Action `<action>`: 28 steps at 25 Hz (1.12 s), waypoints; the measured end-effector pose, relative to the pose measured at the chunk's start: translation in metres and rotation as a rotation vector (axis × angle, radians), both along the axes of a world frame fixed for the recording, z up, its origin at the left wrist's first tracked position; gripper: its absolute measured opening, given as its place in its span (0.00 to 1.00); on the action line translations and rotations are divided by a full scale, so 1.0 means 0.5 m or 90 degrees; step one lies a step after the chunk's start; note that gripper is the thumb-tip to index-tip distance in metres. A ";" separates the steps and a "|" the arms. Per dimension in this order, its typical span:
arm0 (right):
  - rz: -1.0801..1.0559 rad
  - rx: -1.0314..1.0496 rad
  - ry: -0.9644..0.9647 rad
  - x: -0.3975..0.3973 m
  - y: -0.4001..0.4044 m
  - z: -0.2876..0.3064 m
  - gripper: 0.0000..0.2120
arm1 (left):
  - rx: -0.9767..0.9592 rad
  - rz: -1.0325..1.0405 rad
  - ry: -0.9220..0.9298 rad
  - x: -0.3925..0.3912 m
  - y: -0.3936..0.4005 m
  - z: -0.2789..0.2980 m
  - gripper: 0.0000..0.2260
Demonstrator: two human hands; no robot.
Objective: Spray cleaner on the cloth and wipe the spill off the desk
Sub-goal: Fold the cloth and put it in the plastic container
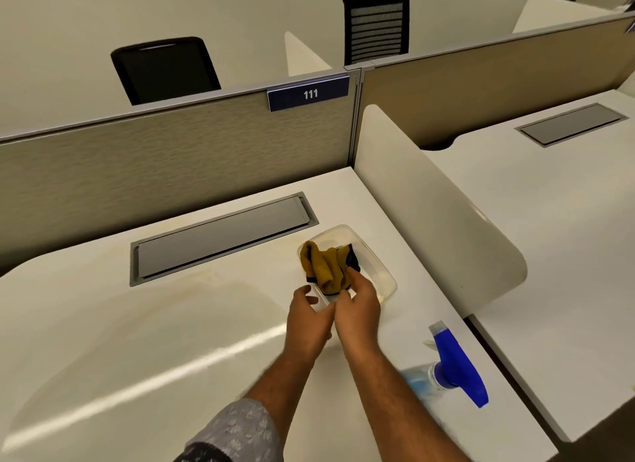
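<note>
A mustard-yellow cloth with dark trim (326, 267) lies bunched in a clear plastic tray (378, 276) on the white desk (154, 341). My right hand (357, 307) pinches the near end of the cloth over the tray's front rim. My left hand (309, 320) grips the tray's near left corner. A spray bottle with a blue trigger head (453, 362) stands at the desk's right, close to my right forearm. A faint yellowish stain (192, 289) spreads across the desk left of the tray.
A grey cable hatch (223, 234) is set into the desk behind the stain. A white side divider (433, 200) rises right of the tray. A beige partition (171, 159) labelled 111 backs the desk. Two black chairs stand beyond it.
</note>
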State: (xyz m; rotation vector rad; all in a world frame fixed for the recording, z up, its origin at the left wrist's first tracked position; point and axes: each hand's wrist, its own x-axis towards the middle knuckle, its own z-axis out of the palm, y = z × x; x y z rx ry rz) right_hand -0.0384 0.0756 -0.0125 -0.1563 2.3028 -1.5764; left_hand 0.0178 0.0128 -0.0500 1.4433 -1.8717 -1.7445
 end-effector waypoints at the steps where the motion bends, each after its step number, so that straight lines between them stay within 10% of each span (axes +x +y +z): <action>1: 0.016 0.012 0.008 0.014 0.011 0.002 0.18 | -0.004 -0.020 -0.014 0.003 0.008 -0.002 0.34; 19: 0.397 0.149 0.016 0.162 0.319 -0.026 0.26 | -0.055 -0.042 0.011 0.164 0.140 0.018 0.20; 28: 0.279 0.212 -0.067 0.072 0.503 -0.101 0.13 | -0.099 -0.254 -0.059 0.164 0.273 -0.019 0.31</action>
